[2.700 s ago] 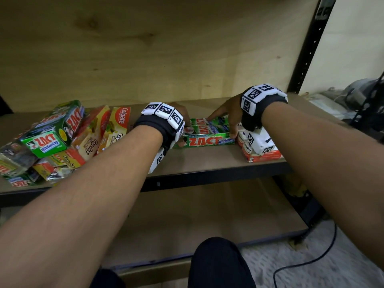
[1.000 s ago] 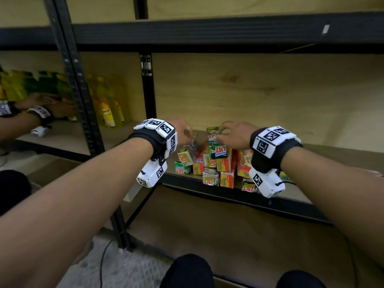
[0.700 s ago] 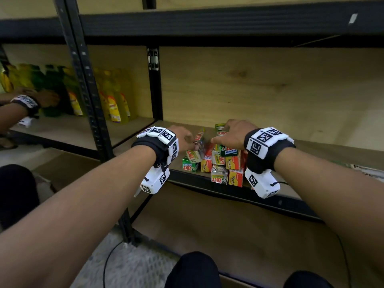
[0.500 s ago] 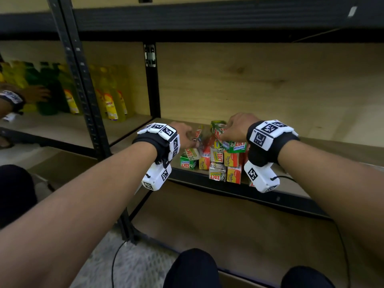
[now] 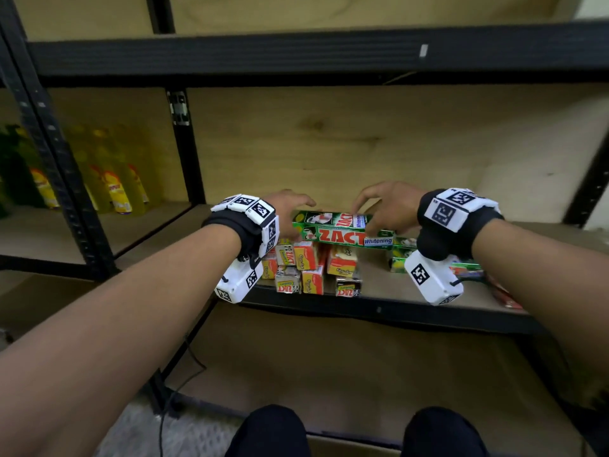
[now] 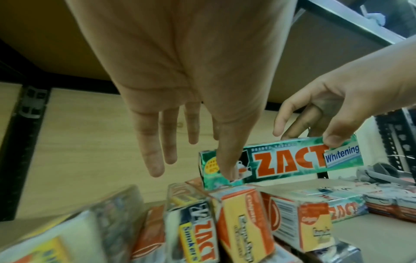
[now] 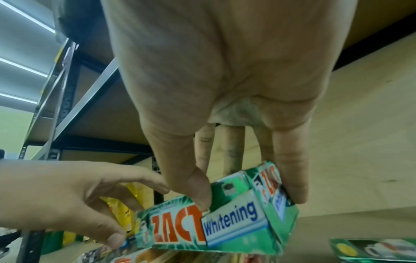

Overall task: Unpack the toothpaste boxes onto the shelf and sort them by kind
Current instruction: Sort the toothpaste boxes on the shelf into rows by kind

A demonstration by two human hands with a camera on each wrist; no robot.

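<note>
A green ZACT Whitening box [image 5: 342, 237] [image 6: 281, 163] [image 7: 180, 229] hangs lengthwise just above a pile of orange and yellow toothpaste boxes [image 5: 313, 265] [image 6: 243, 222] on the wooden shelf [image 5: 379, 285]. My right hand [image 5: 372, 219] [image 7: 225, 89] grips its right end, thumb in front and fingers behind. My left hand [image 5: 296, 209] [image 6: 180, 89] pinches the left end lightly between thumb and index finger, with its other fingers straight. More green ZACT boxes [image 5: 400, 255] [image 7: 371, 249] lie flat to the right of the pile.
A black upright post [image 5: 184, 153] divides this bay from the left one, where yellow bottles [image 5: 112, 189] stand. A black beam [image 5: 296, 57] of the shelf above runs overhead. A lower wooden board [image 5: 329, 357] lies beneath, and a cable [image 5: 164, 407] trails on the floor.
The green box has come off the top of the pile and turned lengthwise between both hands. My left hand has shifted from the pile's left side to the box's left end.
</note>
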